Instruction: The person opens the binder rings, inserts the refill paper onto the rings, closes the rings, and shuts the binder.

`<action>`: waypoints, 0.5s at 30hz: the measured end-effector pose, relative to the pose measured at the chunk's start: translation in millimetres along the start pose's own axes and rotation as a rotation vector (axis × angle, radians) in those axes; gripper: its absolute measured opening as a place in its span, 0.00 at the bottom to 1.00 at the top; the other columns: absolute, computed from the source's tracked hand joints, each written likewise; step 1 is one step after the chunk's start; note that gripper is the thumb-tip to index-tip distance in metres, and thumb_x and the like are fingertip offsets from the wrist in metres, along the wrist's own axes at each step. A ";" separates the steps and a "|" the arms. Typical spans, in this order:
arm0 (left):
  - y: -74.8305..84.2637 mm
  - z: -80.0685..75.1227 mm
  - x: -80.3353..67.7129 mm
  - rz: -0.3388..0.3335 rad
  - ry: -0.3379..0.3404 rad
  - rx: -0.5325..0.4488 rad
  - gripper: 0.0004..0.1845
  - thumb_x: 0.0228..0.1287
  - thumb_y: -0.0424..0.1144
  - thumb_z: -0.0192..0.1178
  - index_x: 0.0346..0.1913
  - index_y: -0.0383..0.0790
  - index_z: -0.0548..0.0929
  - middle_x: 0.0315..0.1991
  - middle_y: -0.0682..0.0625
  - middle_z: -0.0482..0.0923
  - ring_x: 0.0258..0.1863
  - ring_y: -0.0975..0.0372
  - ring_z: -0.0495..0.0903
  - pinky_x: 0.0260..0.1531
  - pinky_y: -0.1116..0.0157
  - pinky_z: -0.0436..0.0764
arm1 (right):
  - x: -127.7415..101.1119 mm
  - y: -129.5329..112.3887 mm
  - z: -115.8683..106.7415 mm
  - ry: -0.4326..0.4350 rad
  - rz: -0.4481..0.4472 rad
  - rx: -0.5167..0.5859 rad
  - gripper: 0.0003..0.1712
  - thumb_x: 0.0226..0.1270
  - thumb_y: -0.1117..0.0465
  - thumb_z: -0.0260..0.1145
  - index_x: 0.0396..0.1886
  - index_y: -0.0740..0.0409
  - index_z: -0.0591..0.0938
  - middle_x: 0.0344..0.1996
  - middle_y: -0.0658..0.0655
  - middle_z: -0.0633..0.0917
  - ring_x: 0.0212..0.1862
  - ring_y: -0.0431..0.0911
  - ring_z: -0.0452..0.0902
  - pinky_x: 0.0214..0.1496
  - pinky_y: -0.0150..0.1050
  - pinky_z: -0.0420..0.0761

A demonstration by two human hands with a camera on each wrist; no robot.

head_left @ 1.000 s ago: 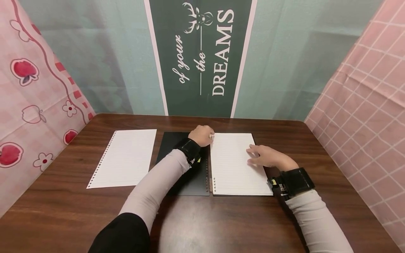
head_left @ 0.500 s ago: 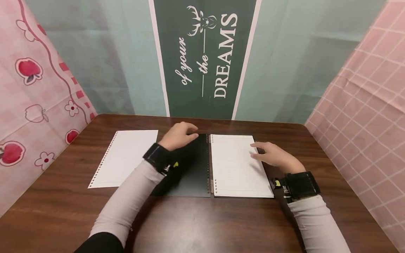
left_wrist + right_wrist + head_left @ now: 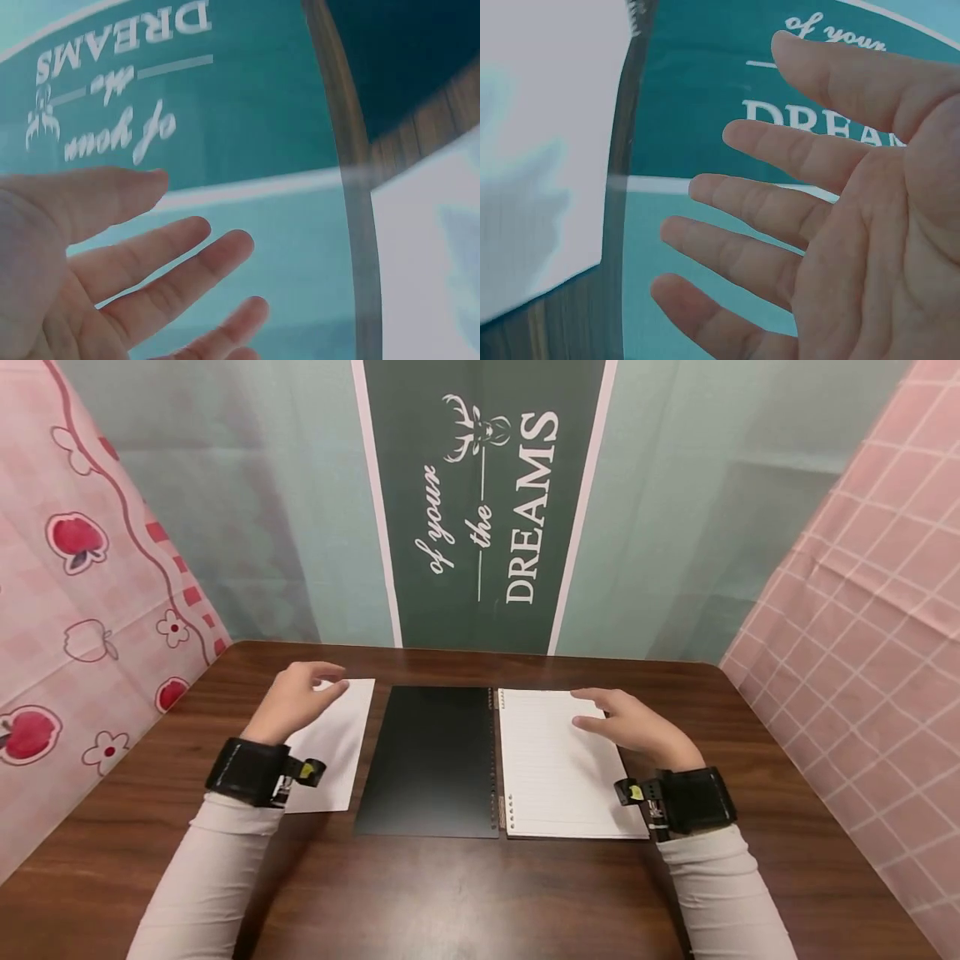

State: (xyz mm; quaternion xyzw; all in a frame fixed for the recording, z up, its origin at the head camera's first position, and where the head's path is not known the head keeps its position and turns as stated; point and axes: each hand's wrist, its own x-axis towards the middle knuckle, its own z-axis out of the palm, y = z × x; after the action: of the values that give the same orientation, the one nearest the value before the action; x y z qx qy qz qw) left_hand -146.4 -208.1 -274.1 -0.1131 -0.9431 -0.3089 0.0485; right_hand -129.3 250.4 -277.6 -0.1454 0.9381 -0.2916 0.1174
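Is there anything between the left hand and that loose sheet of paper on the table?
Nothing visible. The left hand hovers open right above the loose sheet, and the black cover lies off to its side.

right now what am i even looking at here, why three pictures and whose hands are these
These are a person's two bare hands, each with a small camera strapped to the wrist. The wide picture comes from a camera on the person's head; the two close-ups look along each palm. On the wooden table lies an open binder with lined pages, and a loose punched sheet beside it. The left hand hovers over the loose sheet, fingers relaxed. The right hand is over the binder's pages, fingers straight. Neither holds anything.
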 end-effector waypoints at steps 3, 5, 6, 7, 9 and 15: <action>-12.9 -9.8 -8.5 -0.060 0.001 0.005 0.22 0.74 0.43 0.55 0.60 0.29 0.79 0.58 0.30 0.78 0.60 0.37 0.75 0.54 0.41 0.75 | 5.2 -5.4 1.0 -0.006 -0.011 0.005 0.33 0.74 0.54 0.59 0.73 0.62 0.66 0.71 0.70 0.68 0.72 0.70 0.60 0.68 0.64 0.66; -21.5 -14.9 -13.6 -0.097 0.010 0.017 0.23 0.74 0.44 0.54 0.60 0.28 0.78 0.59 0.29 0.77 0.60 0.36 0.74 0.53 0.40 0.75 | 8.7 -8.9 1.5 -0.007 -0.010 0.018 0.33 0.74 0.54 0.59 0.73 0.62 0.66 0.71 0.69 0.67 0.72 0.69 0.60 0.68 0.65 0.66; -26.1 -17.1 -16.4 -0.117 0.014 0.023 0.24 0.74 0.45 0.53 0.60 0.28 0.78 0.59 0.28 0.77 0.59 0.36 0.74 0.53 0.39 0.75 | 10.1 -10.7 2.0 -0.009 -0.012 0.023 0.33 0.74 0.54 0.59 0.73 0.62 0.66 0.72 0.69 0.67 0.73 0.69 0.60 0.69 0.64 0.66; -31.0 -18.9 -19.2 -0.136 0.018 0.032 0.25 0.74 0.46 0.53 0.60 0.27 0.77 0.58 0.27 0.77 0.58 0.35 0.75 0.52 0.39 0.76 | 11.5 -12.2 2.6 -0.008 -0.016 0.023 0.33 0.74 0.54 0.59 0.73 0.62 0.66 0.72 0.69 0.67 0.73 0.69 0.60 0.69 0.64 0.66; -39.8 -21.3 -25.7 -0.173 0.025 0.038 0.26 0.74 0.47 0.52 0.61 0.26 0.77 0.57 0.26 0.77 0.57 0.35 0.76 0.51 0.40 0.76 | 14.0 -14.3 4.2 -0.011 -0.013 0.037 0.33 0.74 0.54 0.59 0.74 0.61 0.66 0.72 0.68 0.66 0.73 0.68 0.60 0.69 0.64 0.65; -65.4 -28.4 -39.3 -0.258 0.016 0.057 0.28 0.75 0.48 0.52 0.60 0.23 0.76 0.56 0.24 0.76 0.53 0.36 0.78 0.51 0.40 0.77 | 20.9 -21.9 8.1 -0.001 -0.048 0.034 0.33 0.74 0.54 0.59 0.74 0.61 0.66 0.72 0.68 0.67 0.72 0.68 0.62 0.69 0.63 0.66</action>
State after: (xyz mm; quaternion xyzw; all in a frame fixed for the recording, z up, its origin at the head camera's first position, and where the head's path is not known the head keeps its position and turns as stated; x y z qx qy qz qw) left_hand -123.6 -283.4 -295.0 0.0132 -0.9577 -0.2867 0.0192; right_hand -141.8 221.9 -274.2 -0.1663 0.9292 -0.3101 0.1133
